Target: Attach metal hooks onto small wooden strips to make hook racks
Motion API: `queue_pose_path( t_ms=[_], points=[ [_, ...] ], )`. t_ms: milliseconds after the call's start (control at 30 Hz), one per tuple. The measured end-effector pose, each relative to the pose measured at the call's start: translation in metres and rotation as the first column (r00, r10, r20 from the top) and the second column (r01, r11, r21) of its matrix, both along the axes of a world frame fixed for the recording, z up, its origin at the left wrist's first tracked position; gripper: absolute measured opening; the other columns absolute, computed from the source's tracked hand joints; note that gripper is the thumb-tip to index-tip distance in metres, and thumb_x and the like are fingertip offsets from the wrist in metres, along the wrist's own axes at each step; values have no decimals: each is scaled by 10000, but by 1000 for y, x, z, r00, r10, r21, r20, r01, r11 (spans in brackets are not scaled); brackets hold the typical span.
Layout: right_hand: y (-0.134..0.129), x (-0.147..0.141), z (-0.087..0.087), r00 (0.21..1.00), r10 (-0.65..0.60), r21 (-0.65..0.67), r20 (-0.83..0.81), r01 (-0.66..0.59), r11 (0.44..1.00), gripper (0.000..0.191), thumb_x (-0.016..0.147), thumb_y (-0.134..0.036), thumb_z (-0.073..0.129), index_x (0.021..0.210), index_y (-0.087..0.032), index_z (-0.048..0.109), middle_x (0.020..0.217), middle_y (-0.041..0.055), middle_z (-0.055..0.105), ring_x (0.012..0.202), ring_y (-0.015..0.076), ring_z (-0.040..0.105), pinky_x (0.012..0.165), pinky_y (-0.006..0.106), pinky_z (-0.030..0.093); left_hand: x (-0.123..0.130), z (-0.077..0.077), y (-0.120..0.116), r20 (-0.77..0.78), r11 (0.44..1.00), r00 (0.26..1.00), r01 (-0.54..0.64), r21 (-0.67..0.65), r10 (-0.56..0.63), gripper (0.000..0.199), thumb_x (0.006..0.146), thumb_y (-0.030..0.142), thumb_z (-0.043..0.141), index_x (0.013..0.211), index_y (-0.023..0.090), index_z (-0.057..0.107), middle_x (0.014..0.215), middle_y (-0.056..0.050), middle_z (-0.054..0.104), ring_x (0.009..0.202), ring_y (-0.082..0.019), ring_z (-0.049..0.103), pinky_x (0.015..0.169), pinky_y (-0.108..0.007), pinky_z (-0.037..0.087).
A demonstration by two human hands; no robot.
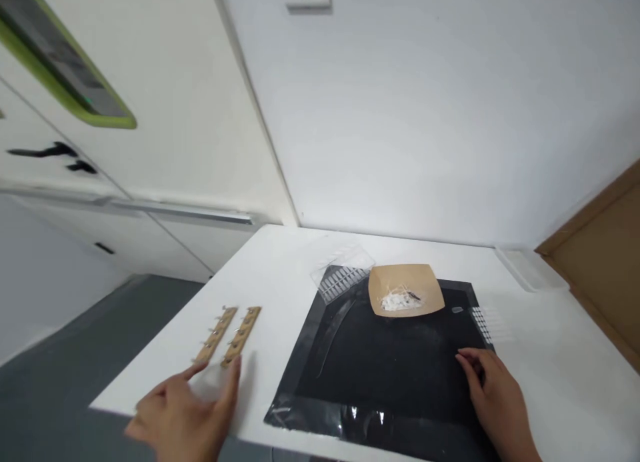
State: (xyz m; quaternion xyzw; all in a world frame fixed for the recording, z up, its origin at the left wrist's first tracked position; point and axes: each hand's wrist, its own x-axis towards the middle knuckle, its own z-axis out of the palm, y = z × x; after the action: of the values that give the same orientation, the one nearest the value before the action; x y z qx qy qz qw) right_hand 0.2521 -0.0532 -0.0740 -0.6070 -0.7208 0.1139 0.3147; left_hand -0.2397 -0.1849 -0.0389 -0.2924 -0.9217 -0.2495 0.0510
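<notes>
Two narrow wooden strips with small metal pegs lie side by side on the left of the white table: a left strip (217, 334) and a right strip (242, 335). My left hand (190, 409) is at their near ends, thumb and index finger spread apart, holding nothing visible. Over the right part of the black mat (385, 369) is my right hand (493, 395), its thumb and index finger brought together; anything between them is too small to make out. A tan paper tray (435, 292) at the mat's far edge holds white scraps.
Clear plastic sheets with white tips (343, 282) overlap the mat's far left corner. A clear strip (334, 339) lies on the mat. Another gridded sheet (483, 323) sits at its right edge. Farther right are a white tray (533, 270) and a brown board (600, 255).
</notes>
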Motion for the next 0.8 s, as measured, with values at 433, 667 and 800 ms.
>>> queue_pose_path(
  t_ms=[433,667,800],
  points=[
    [5,4,-7,996,73,61,52,-76,995,440,1074,-552,441,1184,-240,730,1128,112,764,993,313,754,850,471,623,13,1,23,-10,987,1000,-8,-161,7,682,977,619,377,1266,90,696,1335,-276,606,1390,-413,491,1199,-539,323],
    [2,2,-3,995,100,46,31,-101,994,385,1081,-508,453,1155,-251,730,1101,98,757,970,294,744,845,447,614,2,-9,19,-110,994,992,54,-93,-64,619,958,587,376,1066,95,736,1129,-244,712,1211,-421,619,1124,-559,414],
    [1,0,0,994,105,33,10,-105,994,371,1079,-503,460,1137,-257,731,1054,99,751,920,287,733,798,422,605,10,-9,17,-183,984,972,165,66,-150,480,952,553,436,988,157,705,1024,-180,742,1103,-390,657,1077,-566,445]
  ],
)
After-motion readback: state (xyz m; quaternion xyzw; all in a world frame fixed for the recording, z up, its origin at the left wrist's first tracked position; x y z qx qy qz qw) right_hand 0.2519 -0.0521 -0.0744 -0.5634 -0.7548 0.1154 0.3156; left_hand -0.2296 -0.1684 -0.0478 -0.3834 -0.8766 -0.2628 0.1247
